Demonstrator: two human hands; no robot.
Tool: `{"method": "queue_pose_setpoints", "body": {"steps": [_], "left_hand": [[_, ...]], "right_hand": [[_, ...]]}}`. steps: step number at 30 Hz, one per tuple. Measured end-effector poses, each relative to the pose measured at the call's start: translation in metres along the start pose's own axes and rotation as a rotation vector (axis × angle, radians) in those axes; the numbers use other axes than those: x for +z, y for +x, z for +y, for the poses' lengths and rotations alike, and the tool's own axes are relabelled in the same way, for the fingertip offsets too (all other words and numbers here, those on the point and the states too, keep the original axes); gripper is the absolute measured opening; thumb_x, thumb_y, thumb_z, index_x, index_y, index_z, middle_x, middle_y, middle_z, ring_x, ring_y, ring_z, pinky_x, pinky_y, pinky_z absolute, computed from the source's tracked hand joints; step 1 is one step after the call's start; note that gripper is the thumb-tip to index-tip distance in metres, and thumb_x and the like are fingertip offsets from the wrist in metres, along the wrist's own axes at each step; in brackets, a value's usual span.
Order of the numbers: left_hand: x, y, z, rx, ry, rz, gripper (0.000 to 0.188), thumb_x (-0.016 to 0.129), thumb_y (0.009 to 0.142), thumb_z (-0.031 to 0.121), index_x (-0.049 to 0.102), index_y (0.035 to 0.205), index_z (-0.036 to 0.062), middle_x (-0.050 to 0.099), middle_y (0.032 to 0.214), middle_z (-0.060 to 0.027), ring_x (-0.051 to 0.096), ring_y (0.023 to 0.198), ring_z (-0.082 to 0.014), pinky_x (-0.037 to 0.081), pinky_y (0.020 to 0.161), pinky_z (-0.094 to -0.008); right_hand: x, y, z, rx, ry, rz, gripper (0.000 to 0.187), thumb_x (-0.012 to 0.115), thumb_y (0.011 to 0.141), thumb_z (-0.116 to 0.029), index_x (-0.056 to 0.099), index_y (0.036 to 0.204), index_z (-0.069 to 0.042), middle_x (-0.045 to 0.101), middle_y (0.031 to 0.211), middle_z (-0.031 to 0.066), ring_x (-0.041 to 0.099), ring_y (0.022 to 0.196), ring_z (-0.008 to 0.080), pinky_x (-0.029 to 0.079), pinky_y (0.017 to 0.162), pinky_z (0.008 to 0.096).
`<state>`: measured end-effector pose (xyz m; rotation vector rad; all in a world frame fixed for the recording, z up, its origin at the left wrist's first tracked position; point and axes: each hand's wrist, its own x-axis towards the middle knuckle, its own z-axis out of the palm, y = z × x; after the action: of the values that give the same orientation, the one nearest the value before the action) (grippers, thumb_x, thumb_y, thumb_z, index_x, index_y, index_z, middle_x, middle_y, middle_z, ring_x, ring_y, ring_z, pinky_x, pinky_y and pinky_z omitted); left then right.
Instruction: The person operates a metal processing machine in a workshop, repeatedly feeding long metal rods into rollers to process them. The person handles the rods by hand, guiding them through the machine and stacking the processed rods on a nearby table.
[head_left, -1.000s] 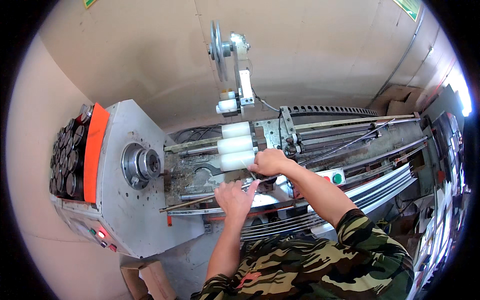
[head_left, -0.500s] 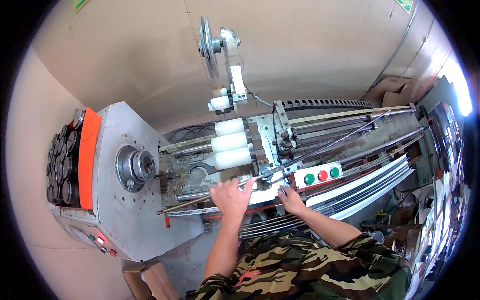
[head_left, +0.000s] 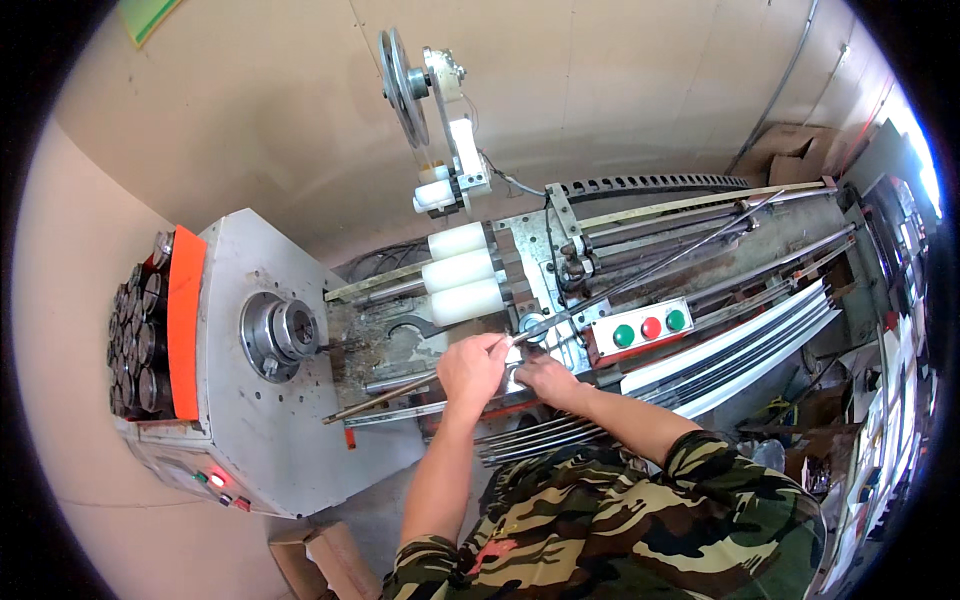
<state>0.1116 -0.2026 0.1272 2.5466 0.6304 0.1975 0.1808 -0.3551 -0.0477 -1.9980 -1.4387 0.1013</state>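
The left hand [head_left: 472,372] is gripping a long metal rod [head_left: 545,325], which is slanting over the machine bed [head_left: 357,348]; the right hand [head_left: 548,382] is sitting just beside, its grip hidden. White rollers [head_left: 462,270] are lying beyond, a button box [head_left: 638,329] rightward.

The grimy machine bed [head_left: 366,350] bears a dark hooked piece [head_left: 429,326] and a carriage [head_left: 541,238] with white rollers [head_left: 462,271].

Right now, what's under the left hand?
A long metal rod shows on both sides of the left hand. The stretch within the grip is covered, as is whatever part of the machine lies directly beneath.
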Motion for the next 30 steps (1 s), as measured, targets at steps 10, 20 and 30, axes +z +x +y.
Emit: {"method": "queue_pose_setpoints", "body": {"steps": [10, 20, 30], "left_hand": [[0.0, 0.003, -0.007, -0.028, -0.1, -0.048, 0.027, 0.069, 0.087, 0.041, 0.081, 0.099, 0.0203, 0.075, 0.082, -0.0091, 0.072, 0.078, -0.0306, 0.054, 0.071, -0.0397], [-0.01, 0.038, -0.023, -0.215, -0.474, -0.445, 0.019, 0.074, 0.088, 0.018, 0.078, 0.1, 0.0041, 0.074, 0.082, -0.0044, 0.067, 0.065, -0.0123, 0.048, 0.058, -0.0267], [-0.018, 0.004, -0.006, -0.346, -0.639, -0.544, 0.042, 0.076, 0.089, 0.015, 0.064, 0.124, -0.004, 0.072, 0.081, -0.0077, 0.064, 0.06, -0.0115, 0.043, 0.047, -0.025]], "right_hand": [[-0.015, -0.006, -0.028, 0.404, 0.441, 0.013, 0.015, 0.077, 0.084, -0.012, 0.063, 0.087, -0.009, 0.07, 0.08, 0.014, 0.066, 0.067, 0.0245, 0.052, 0.064, 0.0378], [-0.08, -0.002, -0.052, 0.873, 1.627, 0.223, 0.023, 0.081, 0.085, -0.007, 0.058, 0.083, -0.011, 0.064, 0.078, 0.0007, 0.054, 0.062, 0.0087, 0.039, 0.054, 0.0229], [-0.075, 0.012, -0.068, 0.784, 1.559, 0.288, 0.028, 0.075, 0.087, 0.0, 0.056, 0.107, -0.006, 0.065, 0.09, 0.0028, 0.06, 0.075, 0.0114, 0.049, 0.069, 0.0255]]}}
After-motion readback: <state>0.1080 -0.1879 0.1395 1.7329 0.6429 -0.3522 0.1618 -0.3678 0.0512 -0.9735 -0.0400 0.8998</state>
